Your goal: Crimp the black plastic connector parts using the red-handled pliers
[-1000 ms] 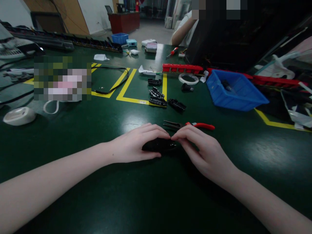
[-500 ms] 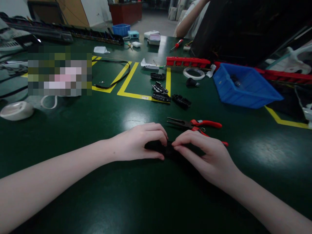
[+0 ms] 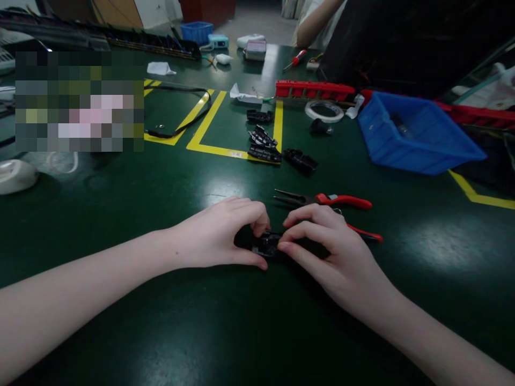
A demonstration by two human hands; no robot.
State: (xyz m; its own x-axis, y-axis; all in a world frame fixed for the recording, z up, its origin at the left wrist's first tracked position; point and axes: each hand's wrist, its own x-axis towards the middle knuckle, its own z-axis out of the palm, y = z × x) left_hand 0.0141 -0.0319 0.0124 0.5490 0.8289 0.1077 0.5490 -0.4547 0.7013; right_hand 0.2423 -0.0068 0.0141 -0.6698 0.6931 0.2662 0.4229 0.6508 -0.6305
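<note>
A small black plastic part (image 3: 265, 244) lies low over the green tabletop between my two hands. My left hand (image 3: 231, 230) curves around its left end, thumb on the near side and fingers on the far side. At its right end, my right hand (image 3: 325, 238) pinches with thumb and fingertips; whether a smaller piece sits in that pinch is hidden. Just beyond my right hand rest red-handled needle-nose pliers (image 3: 341, 201), partly covered by it. Farther off lie several similar black plastic parts (image 3: 263, 154), beside and on a yellow tape line.
A blue bin (image 3: 418, 139) stands at the right, near a roll of white tape (image 3: 324, 111) and a red strip (image 3: 314, 89). A screwdriver (image 3: 295, 60) lies farther back. At left are a white rounded object (image 3: 16, 177) and a black strap (image 3: 207, 102). Another person's arm (image 3: 317, 24) shows behind.
My right-hand fingers have spread somewhat, and more of the black part shows between my hands. The view has tilted slightly downward; the other objects stay in place.
</note>
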